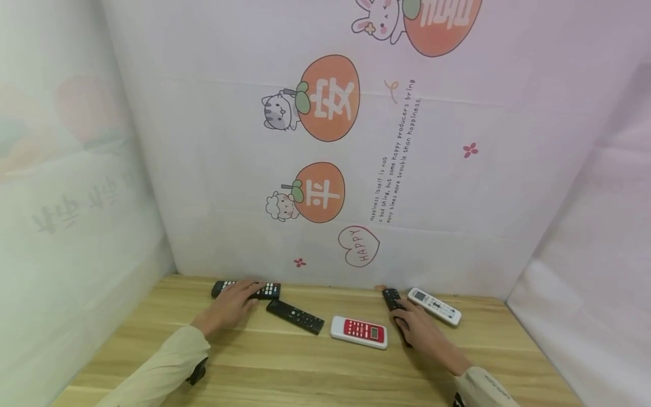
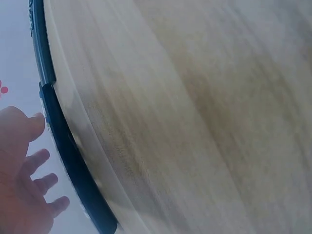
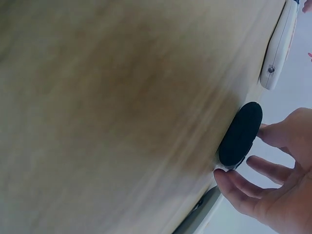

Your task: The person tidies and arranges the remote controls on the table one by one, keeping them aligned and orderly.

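Note:
At the back left, my left hand (image 1: 231,305) is over a black remote control (image 1: 269,290) with white buttons, covering its middle. In the left wrist view the fingers (image 2: 46,183) are spread above that remote's edge (image 2: 73,161), with slight bends; contact cannot be made out. My right hand (image 1: 422,333) grips a slim black remote control (image 1: 391,297) lying lengthwise on the table. In the right wrist view its rounded end (image 3: 241,134) sits between thumb and fingers. The palm side hides part of the grip.
Between the hands lie another black remote (image 1: 295,316) and a white remote with a red face (image 1: 359,332). A white remote with a small screen (image 1: 434,306) lies right of my right hand. Printed white cloth walls (image 1: 229,186) enclose the wooden table (image 1: 285,373).

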`<state>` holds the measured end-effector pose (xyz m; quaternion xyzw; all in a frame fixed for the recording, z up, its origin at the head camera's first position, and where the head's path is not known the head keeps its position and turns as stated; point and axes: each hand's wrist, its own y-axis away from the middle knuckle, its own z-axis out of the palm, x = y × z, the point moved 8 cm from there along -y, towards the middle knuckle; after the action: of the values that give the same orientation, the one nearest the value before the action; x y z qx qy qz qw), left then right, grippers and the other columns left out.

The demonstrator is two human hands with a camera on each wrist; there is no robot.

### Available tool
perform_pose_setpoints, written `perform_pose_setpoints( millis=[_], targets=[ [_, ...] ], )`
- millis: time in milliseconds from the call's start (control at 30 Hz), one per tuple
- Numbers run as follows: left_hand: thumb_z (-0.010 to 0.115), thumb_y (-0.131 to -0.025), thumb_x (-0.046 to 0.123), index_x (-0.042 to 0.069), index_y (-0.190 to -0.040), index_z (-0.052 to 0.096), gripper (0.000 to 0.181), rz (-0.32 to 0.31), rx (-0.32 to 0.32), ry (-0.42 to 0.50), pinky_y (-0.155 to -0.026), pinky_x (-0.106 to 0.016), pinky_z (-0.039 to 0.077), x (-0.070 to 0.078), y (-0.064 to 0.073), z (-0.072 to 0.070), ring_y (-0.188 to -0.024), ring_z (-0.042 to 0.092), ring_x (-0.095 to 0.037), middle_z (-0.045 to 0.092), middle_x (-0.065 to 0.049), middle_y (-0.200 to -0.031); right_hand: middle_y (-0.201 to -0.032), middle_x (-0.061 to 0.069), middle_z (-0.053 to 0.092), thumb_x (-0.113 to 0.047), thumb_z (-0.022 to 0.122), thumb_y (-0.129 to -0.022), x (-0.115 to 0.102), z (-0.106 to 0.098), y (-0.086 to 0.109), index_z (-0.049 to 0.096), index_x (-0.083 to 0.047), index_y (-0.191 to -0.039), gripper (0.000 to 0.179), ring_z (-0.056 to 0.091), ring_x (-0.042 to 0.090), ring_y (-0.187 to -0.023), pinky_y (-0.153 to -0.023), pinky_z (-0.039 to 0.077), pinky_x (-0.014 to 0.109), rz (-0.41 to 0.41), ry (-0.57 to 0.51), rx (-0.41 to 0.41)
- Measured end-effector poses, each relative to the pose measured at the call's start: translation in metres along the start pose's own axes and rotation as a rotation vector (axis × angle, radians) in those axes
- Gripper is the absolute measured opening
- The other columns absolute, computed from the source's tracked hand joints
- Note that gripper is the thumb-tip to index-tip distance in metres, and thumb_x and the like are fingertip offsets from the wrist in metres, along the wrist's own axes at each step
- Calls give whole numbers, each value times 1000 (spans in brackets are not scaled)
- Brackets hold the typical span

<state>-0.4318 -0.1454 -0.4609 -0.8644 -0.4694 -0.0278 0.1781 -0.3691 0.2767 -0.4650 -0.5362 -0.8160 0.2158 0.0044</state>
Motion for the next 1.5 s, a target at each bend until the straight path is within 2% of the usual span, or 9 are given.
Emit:
perform_pose_setpoints(
  millis=[133, 333, 567, 667, 867, 1033, 1167, 1367, 1500],
  targets=[
    [55, -108, 16, 4, -153, 51, 46, -30, -50, -16, -116, -72, 33, -3, 1, 1, -146, 41, -50, 47, -25, -157, -127, 29, 66, 7, 71, -92, 1, -1, -2, 76, -1, -110, 21, 65, 47, -114, -99, 54, 61, 3, -22, 17],
    [55, -108, 13, 3, -148, 57, 41, -62, -79, -42, -110, -74, 38, -6, 2, -1, -140, 49, -48, 53, -23, -153, -128, 32, 65, 4, 75, -91, 6, -4, -5, 66, 9, -128, 38, 64, 48, -118, -101, 54, 59, 107, -95, 4],
    [64, -102, 6, 6, -138, 67, 35, -41, -56, -117, -107, -65, 45, -6, -6, -5, -130, 58, -44, 62, -21, -141, -133, 37, 60, 1, 76, -90, 18, -2, -8, 51, 16, -140, 58, 61, 51, -122, -105, 50, 63, 240, -180, -61],
    [66, -101, 5, 7, -133, 70, 33, -35, -36, -132, -107, -65, 46, -5, -8, -8, -128, 60, -43, 64, -20, -138, -127, 38, 63, -2, 76, -90, 26, 0, -9, 49, 16, -142, 61, 65, 47, -115, -98, 56, 59, 294, -225, -95],
    [65, -101, 6, 7, -127, 74, 27, -36, -7, -58, -107, -65, 45, -9, -11, -11, -127, 60, -43, 66, -19, -132, -120, 38, 66, -4, 76, -92, 32, 2, -6, 47, 16, -144, 63, 70, 38, -104, -85, 61, 49, 409, -348, -142],
    [68, -99, 5, 8, -126, 75, 28, 26, 35, -49, -106, -68, 45, -12, -8, -14, -129, 57, -47, 66, -23, -136, -115, 35, 69, -5, 77, -91, 37, 2, -7, 47, 17, -143, 64, 71, 32, -94, -78, 62, 44, 450, -409, -147],
    [68, -98, 3, 10, -128, 75, 31, 78, 57, -58, -98, -61, 54, -18, -6, -14, -117, 65, -44, 71, -20, -128, -113, 34, 68, -8, 74, -94, 42, 2, -8, 50, 16, -141, 58, 70, 35, -96, -79, 62, 46, 466, -401, -142],
    [68, -96, -2, 10, -123, 77, 31, 40, 14, 11, -93, -55, 58, -23, -7, -13, -107, 70, -39, 76, -14, -116, -124, 41, 61, -9, 70, -97, 46, 4, -6, 51, 16, -140, 54, 66, 46, -109, -84, 62, 50, 497, -431, -173],
    [70, -95, -1, 12, -121, 79, 30, 11, -9, 51, -99, -57, 56, -25, -9, -14, -114, 69, -41, 75, -15, -121, -126, 41, 60, -9, 70, -98, 48, 3, -6, 48, 17, -142, 56, 67, 42, -106, -81, 63, 47, 559, -457, -216]
  ],
)
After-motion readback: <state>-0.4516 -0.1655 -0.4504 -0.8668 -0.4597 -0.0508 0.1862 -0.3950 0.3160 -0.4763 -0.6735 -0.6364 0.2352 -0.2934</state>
